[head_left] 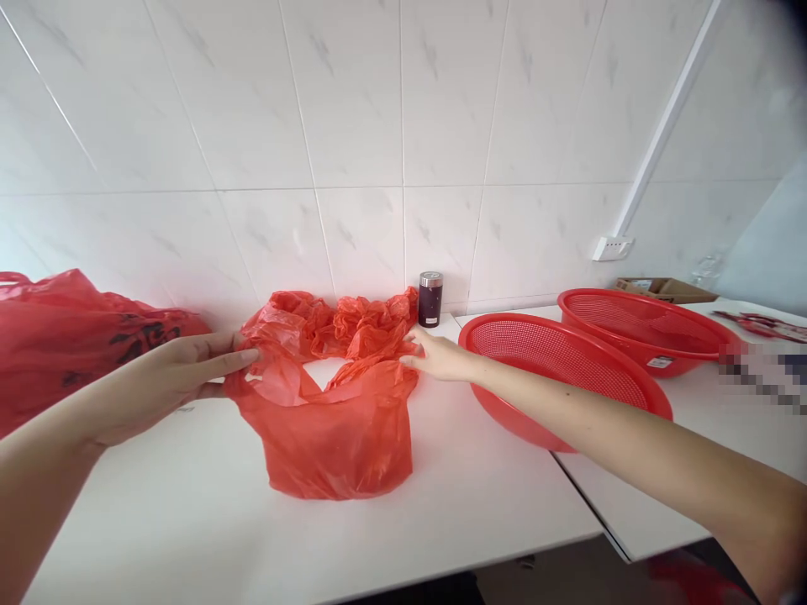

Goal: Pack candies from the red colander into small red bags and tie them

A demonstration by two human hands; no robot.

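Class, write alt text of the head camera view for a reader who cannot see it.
Two bare hands, left and right, hold open a thin red plastic bag above a white table. Behind it lie crumpled red bags and a dark tumbler; two red mesh baskets stand to the right.

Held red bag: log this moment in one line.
red bag: mouth open | left hand: gripping left side | right hand: at right side | behind: crumpled red plastic, dark tumbler

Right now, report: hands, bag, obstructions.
Left hand pinching red bag. Right hand at bag's opposite side, grip unclear. Crumpled red plastic close behind, possibly in the way.
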